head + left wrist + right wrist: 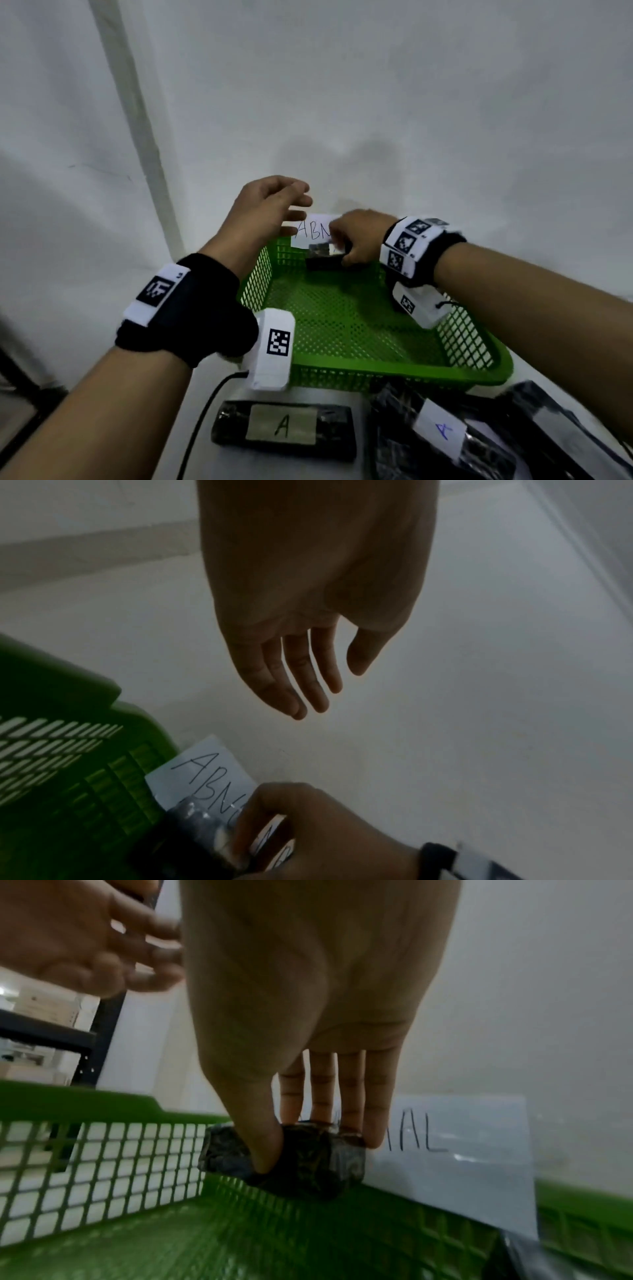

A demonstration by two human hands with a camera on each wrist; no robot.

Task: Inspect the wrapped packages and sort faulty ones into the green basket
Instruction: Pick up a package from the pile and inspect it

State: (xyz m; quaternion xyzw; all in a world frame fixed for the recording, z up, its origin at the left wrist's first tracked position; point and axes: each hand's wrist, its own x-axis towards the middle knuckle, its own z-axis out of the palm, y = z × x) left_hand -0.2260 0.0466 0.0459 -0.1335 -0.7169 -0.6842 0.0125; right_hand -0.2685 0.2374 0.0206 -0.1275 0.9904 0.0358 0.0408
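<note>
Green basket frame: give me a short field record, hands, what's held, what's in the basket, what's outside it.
left hand: open, fingers spread, holds nothing, raised beside the basket's far left corner
right hand: grips a small dark wrapped package between thumb and fingers
package position: inside the green basket, near its far wall; contact with the floor unclear
basket sign: white paper on the far wall, handwritten, partly hidden
outside basket: wrapped packages labelled A on the table in front

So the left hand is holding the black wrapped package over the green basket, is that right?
Not quite: the right hand is holding the black wrapped package over the green basket, thumb and fingers pinching it. The right wrist view shows it. The left hand is open and holds nothing.
</note>
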